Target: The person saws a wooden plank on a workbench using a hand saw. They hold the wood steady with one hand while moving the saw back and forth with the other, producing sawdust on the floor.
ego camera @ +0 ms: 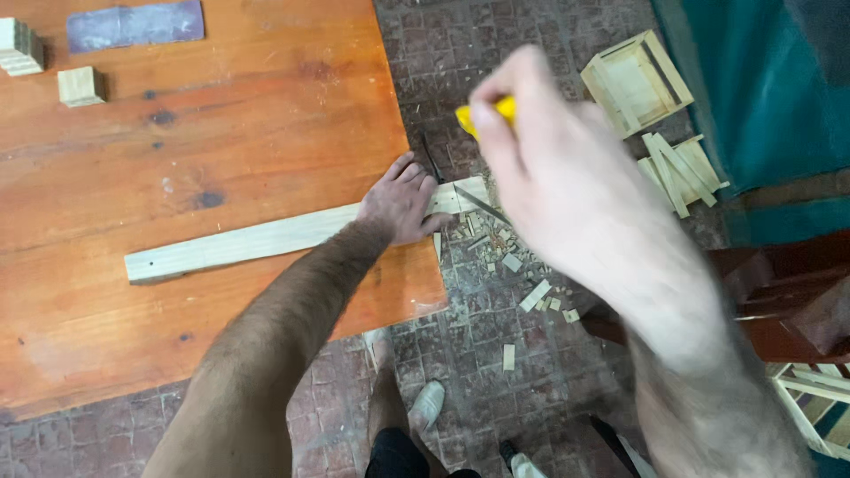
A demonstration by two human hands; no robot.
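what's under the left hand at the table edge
The left hand presses a long wooden strip flat on the table. The stretch of strip beneath the palm is covered.

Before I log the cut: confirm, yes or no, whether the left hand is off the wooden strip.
No, the left hand presses the wooden strip onto the table.

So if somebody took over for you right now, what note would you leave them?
Left hand: flat on the strip, pinning it to the table; the strip's end sticks out past the table edge.
Right hand: raised and blurred, gripping a yellow handle; a thin blade crosses the strip's end.
Done: many short offcuts lie on the floor below.
Left: most of the strip is uncut.
Nearby: small blocks on the table, crates on the floor.
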